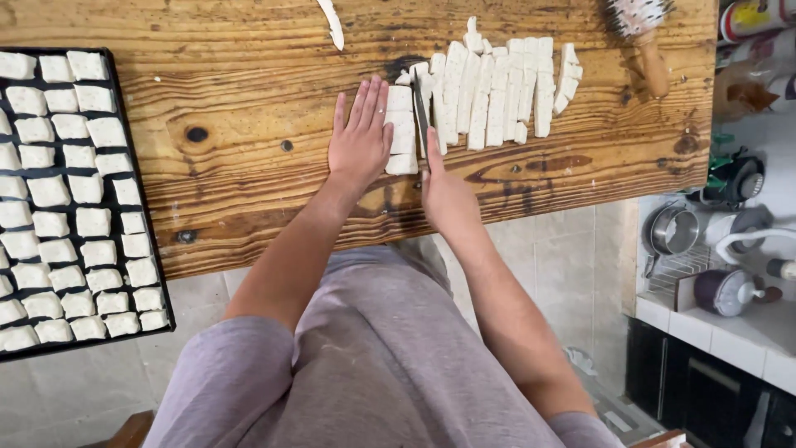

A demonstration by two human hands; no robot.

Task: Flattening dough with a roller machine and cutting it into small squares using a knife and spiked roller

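**Dough strips under the knife on a plank worktop**

Dough strips [489,91], pale, matte and soft-edged, lie side by side on the worktop [249,149], a thick board of knotty, dark-streaked wood. The left hand [360,137] lies flat just left of the dough strips, its fingers [365,104] straight and close together, their tips against a short column of squarish cut pieces [401,129]. The right hand [446,192] sits just below the dough strips, closed round a knife handle with the forefinger stretched along the dark blade [421,116], which stands between the cut column and the uncut dough strips.

Far left of the dough strips, a black tray [141,199] holds rows of small, pillow-like white squares and overhangs the worktop's near edge. A thin white scrap [333,23] lies above and to the left of the dough strips; to their upper right rests a wooden-handled tool [651,46] with a spiked round head.

Beige floor tiles show beneath the worktop. Right of the dough strips, past the board's end, a white tiled counter [746,336] carries metal pots and dark lidded vessels; above these stand packages in red, yellow and orange.
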